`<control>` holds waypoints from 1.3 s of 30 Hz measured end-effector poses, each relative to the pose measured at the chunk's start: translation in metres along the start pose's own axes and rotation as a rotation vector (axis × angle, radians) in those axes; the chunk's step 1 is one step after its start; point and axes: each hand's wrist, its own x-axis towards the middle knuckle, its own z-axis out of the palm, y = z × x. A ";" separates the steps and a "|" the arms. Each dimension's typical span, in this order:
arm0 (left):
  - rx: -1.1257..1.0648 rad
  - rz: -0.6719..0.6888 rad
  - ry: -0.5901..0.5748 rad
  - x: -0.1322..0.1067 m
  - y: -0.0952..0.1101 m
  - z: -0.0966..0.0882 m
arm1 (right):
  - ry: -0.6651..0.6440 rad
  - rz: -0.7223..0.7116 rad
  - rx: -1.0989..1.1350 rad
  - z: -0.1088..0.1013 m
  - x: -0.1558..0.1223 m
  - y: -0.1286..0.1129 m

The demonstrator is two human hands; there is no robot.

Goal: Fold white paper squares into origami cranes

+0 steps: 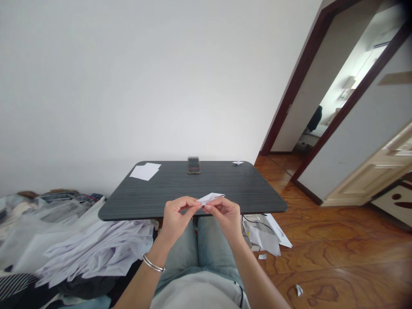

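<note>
White folded paper point(210, 198) sits clamped between thumbs and fingers of your left hand point(176, 216) and right hand point(228, 214), by the dark tabletop point(154, 195)'s near edge; forearms reach forward, hands angled inward.

From far off I see white folded paper point(210, 197), a dark grey table point(170, 186) with thin streaks, faded blue jeans point(183, 253), a silver bracelet point(153, 266), an orange-brown floor point(328, 240) with dark swirls, and black-and-white striped cloth point(14, 286).

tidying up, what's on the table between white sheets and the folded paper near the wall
A phone, with dark tabletop on either side, in the head view.
</note>
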 end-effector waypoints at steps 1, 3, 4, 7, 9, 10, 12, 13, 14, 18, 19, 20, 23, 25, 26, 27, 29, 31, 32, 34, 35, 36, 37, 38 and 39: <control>-0.022 -0.038 0.003 0.000 -0.001 0.001 | 0.008 0.004 0.001 0.001 0.000 0.000; -0.078 -0.113 -0.005 0.001 -0.002 0.001 | 0.021 0.005 0.008 0.002 0.000 0.000; -0.112 -0.147 -0.012 0.002 -0.002 0.001 | 0.028 0.005 0.014 0.003 0.000 -0.001; -0.204 -0.232 -0.026 0.003 -0.002 0.001 | 0.047 0.014 0.030 0.003 0.001 0.000; -0.247 -0.276 -0.026 0.004 -0.001 0.000 | 0.060 0.023 0.035 0.004 0.001 0.001; -0.269 -0.297 -0.024 0.004 0.000 0.001 | 0.066 0.028 0.038 0.004 0.001 0.001; -0.325 -0.335 -0.022 0.005 0.001 0.001 | 0.076 0.041 0.046 0.004 0.001 0.002; -0.357 -0.352 -0.025 0.006 0.002 0.001 | 0.080 0.047 0.050 0.004 0.001 0.003; -0.388 -0.366 -0.029 0.006 0.002 0.001 | 0.085 0.052 0.052 0.004 0.002 0.003; -0.448 -0.405 -0.041 0.007 0.001 0.000 | 0.109 0.048 0.036 0.005 0.003 0.002; -0.445 -0.407 -0.041 0.008 0.000 0.000 | 0.115 0.046 0.027 0.006 0.003 0.002; -0.437 -0.407 -0.041 0.008 0.000 0.000 | 0.120 0.043 0.020 0.006 0.003 0.001; -0.404 -0.392 -0.052 0.009 0.001 -0.001 | 0.134 0.038 0.010 0.007 0.002 0.000; -0.385 -0.381 -0.064 0.010 0.002 -0.002 | 0.145 0.039 0.005 0.008 0.002 0.000; -0.378 -0.377 -0.070 0.010 0.002 -0.002 | 0.151 0.040 0.001 0.008 0.002 0.000; -0.375 -0.374 -0.075 0.010 0.002 -0.002 | 0.156 0.040 -0.003 0.008 0.002 0.000; -0.369 -0.372 -0.085 0.011 0.003 -0.002 | 0.162 0.038 -0.003 0.008 0.002 0.001; -0.366 -0.374 -0.087 0.011 0.003 -0.003 | 0.164 0.038 0.009 0.009 0.001 0.001; -0.364 -0.375 -0.087 0.011 0.003 -0.003 | 0.166 0.039 0.017 0.009 0.001 0.001; -0.360 -0.376 -0.086 0.012 0.004 -0.003 | 0.175 0.041 0.029 0.010 0.001 0.002; -0.361 -0.376 -0.086 0.012 0.004 -0.003 | 0.182 0.041 0.030 0.010 0.000 0.002; -0.364 -0.377 -0.089 0.012 0.004 -0.003 | 0.190 0.039 0.030 0.011 0.000 0.002; -0.369 -0.379 -0.093 0.012 0.004 -0.003 | 0.196 0.039 0.029 0.011 0.000 0.002; -0.374 -0.381 -0.100 0.012 0.004 -0.003 | 0.200 0.039 0.028 0.012 0.000 0.001; -0.379 -0.385 -0.109 0.013 0.004 -0.003 | 0.202 0.042 0.027 0.012 0.000 0.001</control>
